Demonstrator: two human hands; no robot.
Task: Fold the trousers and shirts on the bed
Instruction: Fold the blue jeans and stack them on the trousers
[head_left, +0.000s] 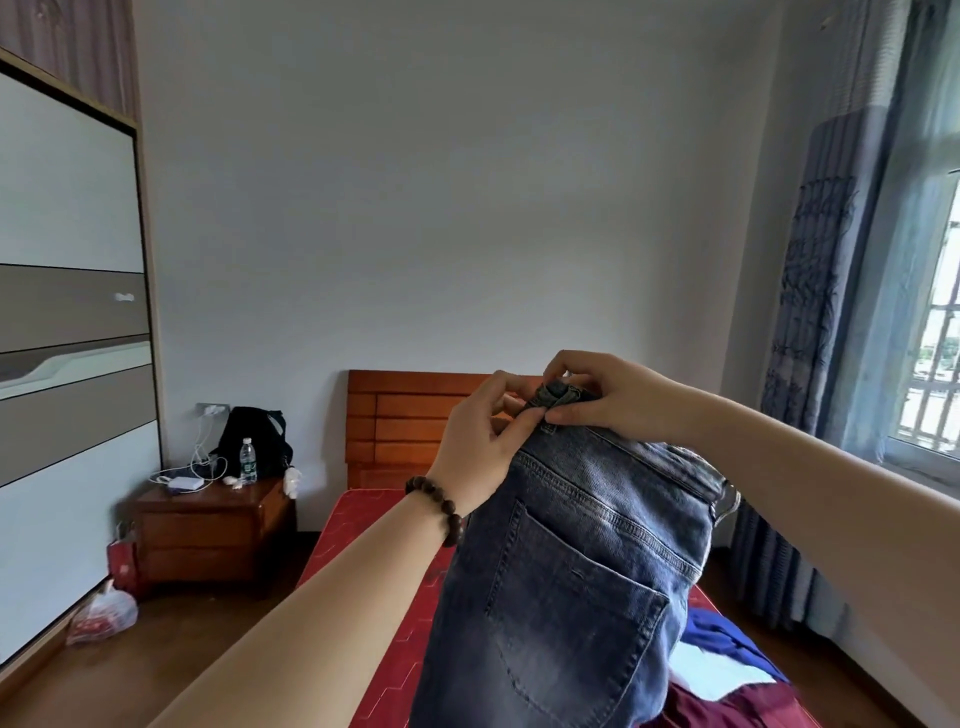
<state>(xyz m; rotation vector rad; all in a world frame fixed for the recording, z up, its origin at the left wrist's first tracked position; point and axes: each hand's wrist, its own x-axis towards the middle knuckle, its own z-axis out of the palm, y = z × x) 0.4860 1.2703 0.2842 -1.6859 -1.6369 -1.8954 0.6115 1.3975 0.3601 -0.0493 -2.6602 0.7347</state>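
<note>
Jeans (566, 571) lifted high — both hands' fingers (524, 418) pinching the waistband.

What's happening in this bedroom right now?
A person is holding a pair of blue jeans up above a red bed, both hands pinching the waistband: left hand, right hand. The jeans hang down, not yet folded. Other clothes lie on the bed beneath, waiting.

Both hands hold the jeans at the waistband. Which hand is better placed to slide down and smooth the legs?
Probably the left hand: it pinches the jeans beside their hanging edge, while the right hand holds the waistband top.
</note>
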